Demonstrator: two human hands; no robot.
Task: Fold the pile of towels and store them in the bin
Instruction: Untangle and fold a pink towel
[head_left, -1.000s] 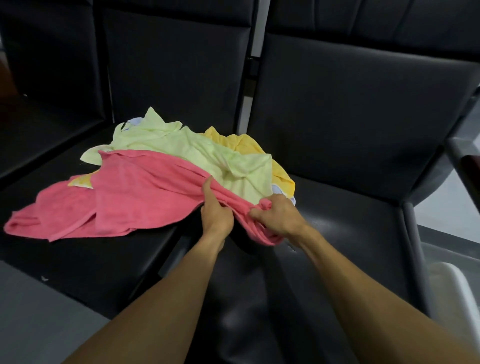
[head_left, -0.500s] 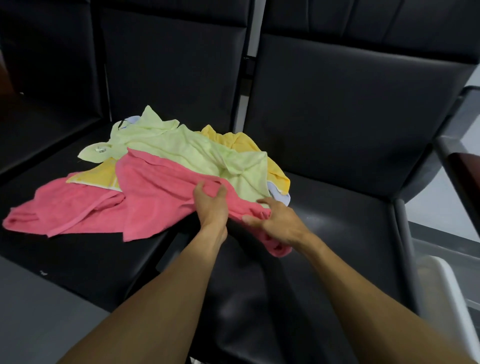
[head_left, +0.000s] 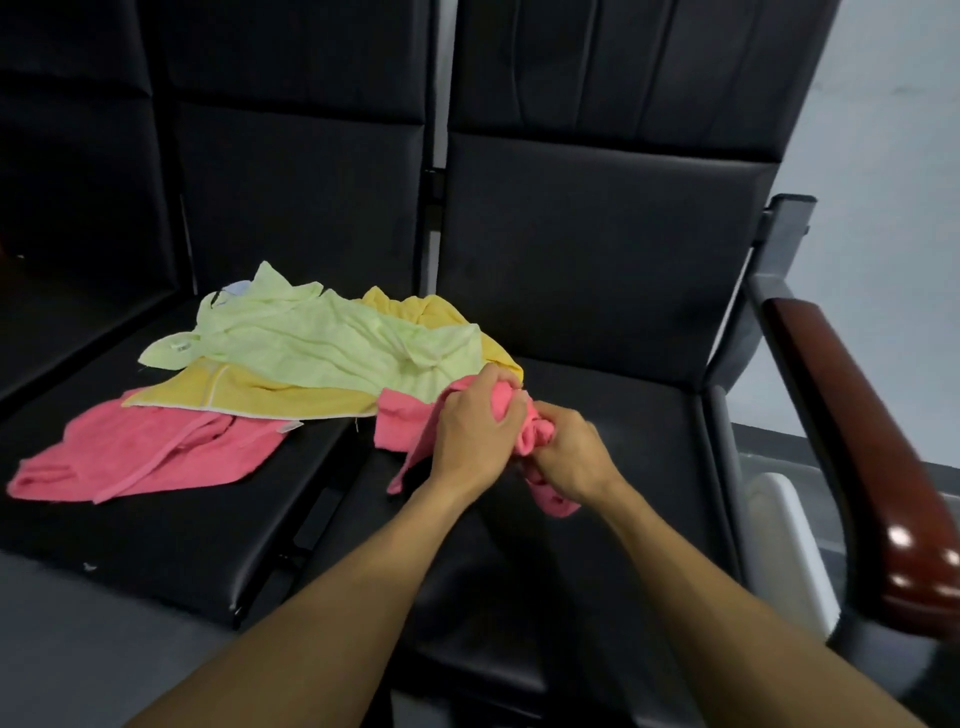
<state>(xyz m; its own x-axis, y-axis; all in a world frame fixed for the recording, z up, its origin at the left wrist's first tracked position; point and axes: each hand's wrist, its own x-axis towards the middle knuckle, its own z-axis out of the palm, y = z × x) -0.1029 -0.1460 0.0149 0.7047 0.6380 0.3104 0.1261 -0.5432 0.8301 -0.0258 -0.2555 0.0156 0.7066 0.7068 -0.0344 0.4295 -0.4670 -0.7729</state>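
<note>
A pile of towels lies on the black seat at the left: a light green towel (head_left: 322, 343) on top, a yellow towel (head_left: 260, 397) under it, and a second pink towel (head_left: 145, 452) spread at the front left. My left hand (head_left: 475, 423) and my right hand (head_left: 569, 452) both grip a bunched pink towel (head_left: 400, 426), pulled off the pile toward the right seat. Part of this towel hangs below my right hand. A white bin (head_left: 784, 540) shows only partly at the right, beyond the chair frame.
Black padded seats (head_left: 597, 260) stand in a row with tall backs. A dark red wooden armrest (head_left: 852, 436) runs along the right side on a grey metal frame. Grey floor lies beneath at the front left.
Both hands have pulled the pink towel rightward off the pile and bunched it up. The yellow towel beneath is now uncovered. The view has shifted right, showing the armrest.
</note>
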